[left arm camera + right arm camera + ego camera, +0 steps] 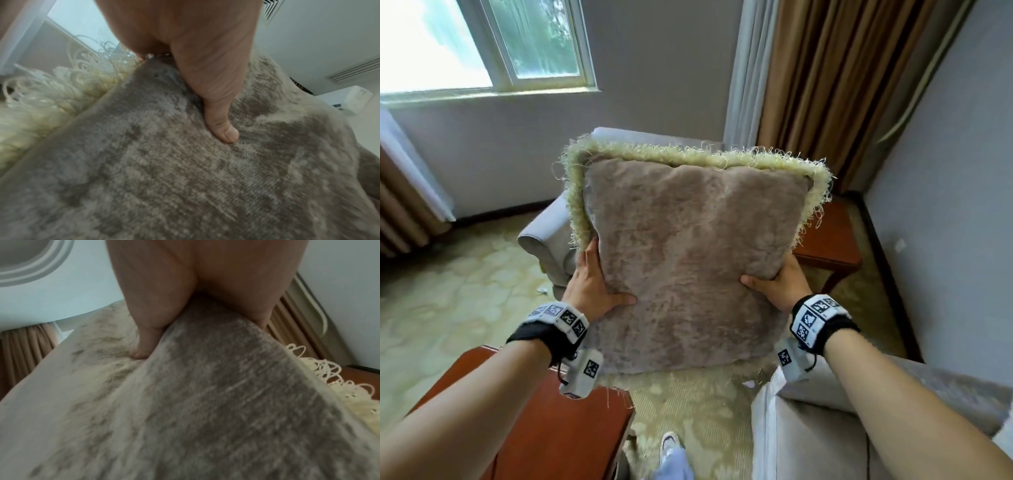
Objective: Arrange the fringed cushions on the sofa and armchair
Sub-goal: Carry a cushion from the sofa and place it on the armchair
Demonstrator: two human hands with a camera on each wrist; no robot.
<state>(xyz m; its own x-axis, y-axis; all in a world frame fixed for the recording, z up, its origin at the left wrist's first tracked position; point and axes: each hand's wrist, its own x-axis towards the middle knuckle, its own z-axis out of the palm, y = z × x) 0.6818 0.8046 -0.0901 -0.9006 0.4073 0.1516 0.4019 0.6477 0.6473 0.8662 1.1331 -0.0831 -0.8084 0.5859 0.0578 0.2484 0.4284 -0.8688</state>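
A taupe velvet cushion (688, 257) with a cream fringe is held up in the air in front of the grey armchair (544, 236), hiding most of its seat. My left hand (592, 284) grips its left edge, thumb pressed on the front face and fingers hidden behind. My right hand (779, 281) grips the right edge the same way. In the left wrist view the left hand (185, 68) pinches the cushion (164, 170) beside the fringe (45, 104). In the right wrist view the right hand (185, 301) pinches the cushion (205, 402).
A red-brown wooden table (544, 421) stands at lower left, another wooden side table (832, 240) right of the armchair. A grey sofa arm (808, 431) is at lower right. Brown curtains (832, 85) hang behind. Patterned carpet (465, 281) lies between the furniture.
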